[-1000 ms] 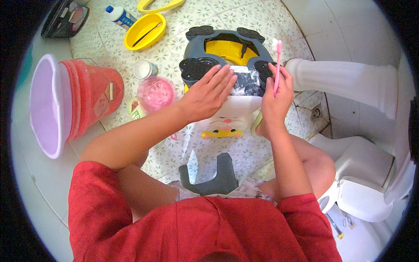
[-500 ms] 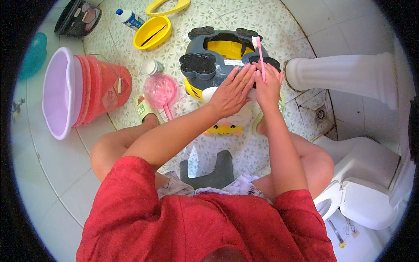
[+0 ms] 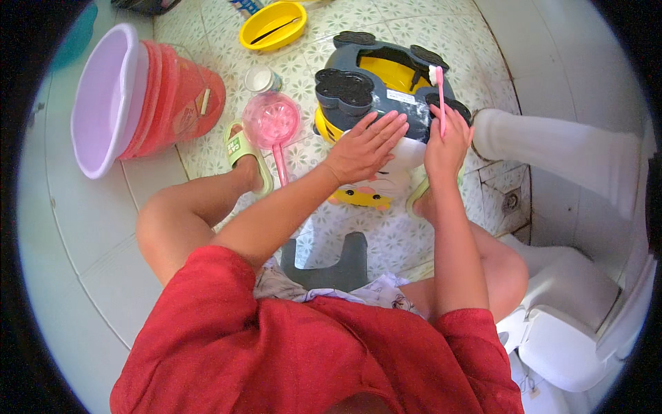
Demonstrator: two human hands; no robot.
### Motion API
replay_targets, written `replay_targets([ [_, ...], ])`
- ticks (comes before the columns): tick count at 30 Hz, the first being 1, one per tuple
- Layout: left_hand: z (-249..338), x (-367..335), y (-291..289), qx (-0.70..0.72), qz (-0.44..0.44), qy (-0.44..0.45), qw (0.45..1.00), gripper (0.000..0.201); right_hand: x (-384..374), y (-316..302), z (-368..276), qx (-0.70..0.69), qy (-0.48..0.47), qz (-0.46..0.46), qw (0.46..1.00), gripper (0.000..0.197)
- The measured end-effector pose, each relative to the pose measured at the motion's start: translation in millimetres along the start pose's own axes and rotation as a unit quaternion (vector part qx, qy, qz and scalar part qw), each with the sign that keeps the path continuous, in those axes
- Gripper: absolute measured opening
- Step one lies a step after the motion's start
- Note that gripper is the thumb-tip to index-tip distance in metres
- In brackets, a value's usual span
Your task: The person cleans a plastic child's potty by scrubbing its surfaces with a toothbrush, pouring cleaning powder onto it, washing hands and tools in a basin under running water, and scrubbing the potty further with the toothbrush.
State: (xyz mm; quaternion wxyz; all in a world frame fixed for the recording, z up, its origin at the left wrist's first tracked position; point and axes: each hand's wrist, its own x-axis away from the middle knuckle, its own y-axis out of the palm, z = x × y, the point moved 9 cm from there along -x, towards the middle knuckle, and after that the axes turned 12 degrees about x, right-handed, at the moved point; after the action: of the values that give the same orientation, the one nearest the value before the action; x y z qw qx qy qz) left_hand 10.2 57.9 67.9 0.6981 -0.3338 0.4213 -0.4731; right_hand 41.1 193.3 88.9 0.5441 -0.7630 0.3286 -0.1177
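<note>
Beside red buckets (image 3: pixel 181 103), pink scoop (image 3: pixel 270 120) (empty)

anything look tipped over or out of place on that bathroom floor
Yes. The red bucket stack with the lilac basin lies on its side, mouths facing left. The grey-and-yellow plastic seat also looks tipped; the left hand steadies it while the right hand holds a pink toothbrush.
</note>
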Motion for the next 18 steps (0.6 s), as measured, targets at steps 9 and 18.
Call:
replay_targets([
  [9,-26,48,-11,0.083,0.196,-0.232,0.949,0.068,-5,25,-100,0.131,-0.221,-0.097,0.961,0.037],
  [18,-33,62,-16,0.177,0.327,-0.319,0.872,0.074,-12,39,-84,0.168,-0.186,-0.147,0.957,0.042],
])
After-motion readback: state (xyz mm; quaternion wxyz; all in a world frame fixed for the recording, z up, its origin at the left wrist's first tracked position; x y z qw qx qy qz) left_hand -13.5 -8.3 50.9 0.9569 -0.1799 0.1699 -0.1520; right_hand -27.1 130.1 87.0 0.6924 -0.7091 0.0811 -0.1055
